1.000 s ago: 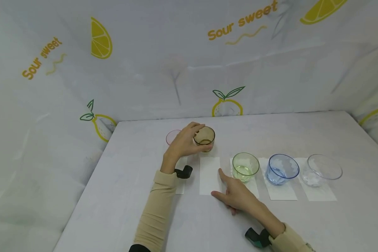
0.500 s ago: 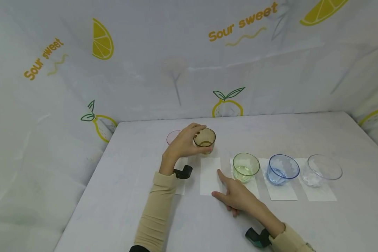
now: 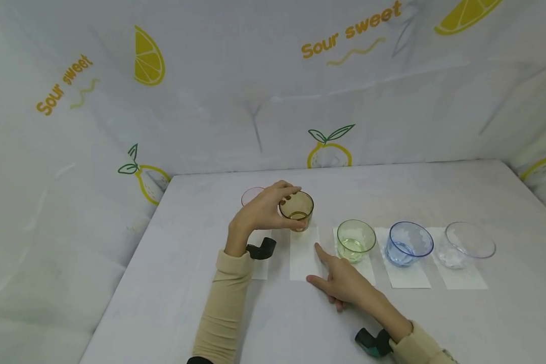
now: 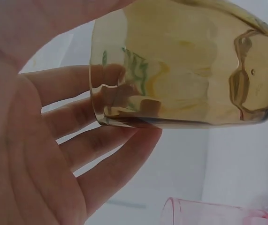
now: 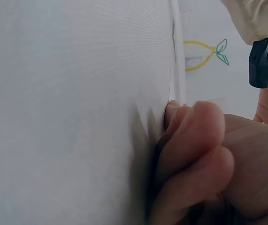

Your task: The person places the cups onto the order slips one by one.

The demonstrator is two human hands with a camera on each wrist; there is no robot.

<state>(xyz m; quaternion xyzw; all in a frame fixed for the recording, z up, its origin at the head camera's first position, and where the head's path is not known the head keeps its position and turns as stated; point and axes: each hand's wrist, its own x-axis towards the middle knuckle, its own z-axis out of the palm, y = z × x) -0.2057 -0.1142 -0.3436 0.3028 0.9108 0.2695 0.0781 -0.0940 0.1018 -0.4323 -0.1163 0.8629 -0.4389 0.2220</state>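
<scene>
My left hand (image 3: 265, 208) holds an amber glass (image 3: 299, 205) by its side near the rim, thumb in front and fingers behind. In the left wrist view the amber glass (image 4: 185, 70) lies across the picture, its thick base to the right. Below the glass in the head view is a white paper rectangle (image 3: 304, 260). My right hand (image 3: 346, 283) rests at that paper's right edge with index finger and thumb extended and the other fingers bent under; its fingers (image 5: 195, 136) lie low over the white surface in the right wrist view.
A pink glass (image 3: 251, 194) stands behind my left hand, partly hidden. To the right, green (image 3: 356, 241), blue (image 3: 408, 245) and colourless (image 3: 469, 242) glasses stand in a row on white papers. A white cloth (image 3: 236, 111) with lemon prints hangs behind the table (image 3: 164, 283).
My left hand has brought the amber glass a little nearer to me, so that its base now overlaps the far end of the paper. The right hand has stayed in place.
</scene>
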